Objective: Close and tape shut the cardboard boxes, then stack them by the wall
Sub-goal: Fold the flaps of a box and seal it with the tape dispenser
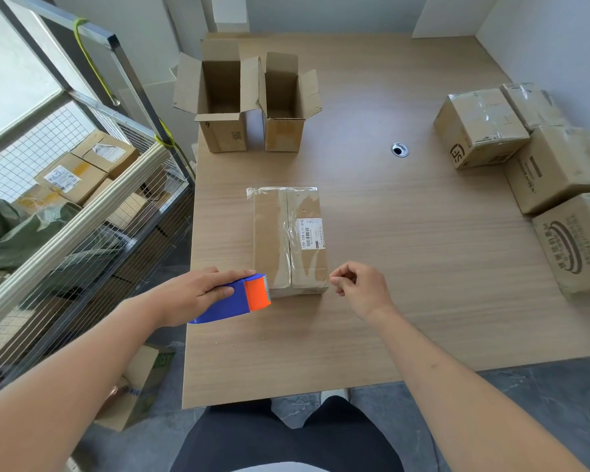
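A closed cardboard box (288,238) lies flat on the wooden table (406,267), with clear tape along its centre seam and a white label on top. My left hand (198,291) grips a blue and orange tape dispenser (239,299) at the box's near left corner. My right hand (361,287) hovers at the near right corner, its fingers loosely curled and holding nothing I can see. Two open boxes, one (218,107) beside the other (285,107), stand upright at the far left of the table. Several taped boxes (484,127) sit by the right wall.
A metal wire cage cart (82,206) holding parcels and green bags stands left of the table. A round cable hole (400,149) is set in the tabletop. A flattened carton (140,386) leans on the floor by the table's near left corner.
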`<state>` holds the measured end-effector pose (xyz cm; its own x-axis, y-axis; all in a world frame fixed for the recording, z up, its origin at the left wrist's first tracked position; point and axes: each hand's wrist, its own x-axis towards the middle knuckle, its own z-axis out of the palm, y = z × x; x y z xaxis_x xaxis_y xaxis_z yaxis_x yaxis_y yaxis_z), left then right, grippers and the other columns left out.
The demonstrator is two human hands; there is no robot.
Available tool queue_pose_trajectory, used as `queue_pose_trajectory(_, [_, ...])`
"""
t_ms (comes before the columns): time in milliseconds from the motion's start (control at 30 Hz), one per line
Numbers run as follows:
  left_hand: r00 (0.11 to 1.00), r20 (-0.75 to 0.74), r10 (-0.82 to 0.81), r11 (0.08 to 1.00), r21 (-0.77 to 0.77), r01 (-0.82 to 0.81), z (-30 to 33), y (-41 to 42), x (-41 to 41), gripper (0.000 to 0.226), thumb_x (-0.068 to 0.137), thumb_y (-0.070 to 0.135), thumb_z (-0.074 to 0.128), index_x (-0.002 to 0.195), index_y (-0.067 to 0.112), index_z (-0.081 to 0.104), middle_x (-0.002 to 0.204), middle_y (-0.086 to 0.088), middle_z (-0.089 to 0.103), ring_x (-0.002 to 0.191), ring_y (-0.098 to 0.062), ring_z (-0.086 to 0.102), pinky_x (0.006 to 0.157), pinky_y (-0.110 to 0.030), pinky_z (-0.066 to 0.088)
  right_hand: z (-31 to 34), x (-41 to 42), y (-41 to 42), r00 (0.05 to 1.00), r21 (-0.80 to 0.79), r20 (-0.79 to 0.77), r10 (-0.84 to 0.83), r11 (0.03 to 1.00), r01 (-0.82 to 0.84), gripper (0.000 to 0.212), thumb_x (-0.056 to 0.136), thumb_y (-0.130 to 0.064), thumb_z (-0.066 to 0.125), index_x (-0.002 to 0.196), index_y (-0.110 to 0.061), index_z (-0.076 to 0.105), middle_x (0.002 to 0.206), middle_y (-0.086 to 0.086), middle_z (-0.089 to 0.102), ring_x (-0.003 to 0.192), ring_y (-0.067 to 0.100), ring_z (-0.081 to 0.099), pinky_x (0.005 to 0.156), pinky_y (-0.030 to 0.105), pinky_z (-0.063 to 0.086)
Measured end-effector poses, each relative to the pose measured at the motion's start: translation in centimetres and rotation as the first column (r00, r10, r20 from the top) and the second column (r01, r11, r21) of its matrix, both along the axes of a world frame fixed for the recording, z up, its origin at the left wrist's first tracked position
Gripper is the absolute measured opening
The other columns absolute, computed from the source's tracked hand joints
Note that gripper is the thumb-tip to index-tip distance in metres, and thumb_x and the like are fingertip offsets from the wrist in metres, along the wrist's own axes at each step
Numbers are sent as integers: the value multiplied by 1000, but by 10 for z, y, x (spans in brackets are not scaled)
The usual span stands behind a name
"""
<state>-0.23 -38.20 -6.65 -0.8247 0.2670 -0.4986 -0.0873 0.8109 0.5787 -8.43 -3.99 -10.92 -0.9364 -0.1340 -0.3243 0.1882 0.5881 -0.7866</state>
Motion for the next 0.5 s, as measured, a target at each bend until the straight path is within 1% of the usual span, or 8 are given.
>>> queue_pose_trajectory(133, [1000, 16, -19, 1000, 12, 19, 5, -5, -1, 49, 109, 41, 38, 143, 73, 24, 110, 13, 57, 102, -9, 55, 97, -41, 44, -2, -2, -1, 1000, -26, 5, 6, 1000, -5, 19, 86, -2, 73, 75, -17, 72, 67, 5, 71, 61, 13, 63, 73, 44, 61])
queue_pose_trajectory(233, [1000, 26, -16, 999, 33, 15, 9, -7, 1, 49, 108, 41, 39, 144, 72, 25, 113, 14, 56, 103, -9, 55, 98, -41, 44, -3, -2, -1, 1000, -44, 8, 7, 999, -7, 21, 86, -1, 72, 74, -18, 71, 67, 6, 71, 61, 14, 63, 73, 47, 61])
queue_pose_trajectory(367, [999, 27, -27, 998, 56, 25, 12, -8, 3, 49, 108, 42, 38, 145, 70, 25, 115, 16, 56, 105, -10, 56, 98, -43, 45, -4, -3, 1, 1000, -72, 22, 15, 997, -14, 20, 86, 0, 72, 75, -16, 72, 68, 8, 71, 61, 15, 63, 73, 47, 61])
queue_pose_trajectory(500, [999, 28, -30, 998, 50, 29, 14, -7, 2, 49, 108, 41, 38, 145, 70, 24, 115, 14, 56, 105, -10, 56, 98, -42, 45, -3, -8, 3, 1000, -68, 16, 25, 997, -24, 19, 87, -1, 73, 76, -16, 72, 70, 8, 72, 62, 15, 65, 74, 43, 62])
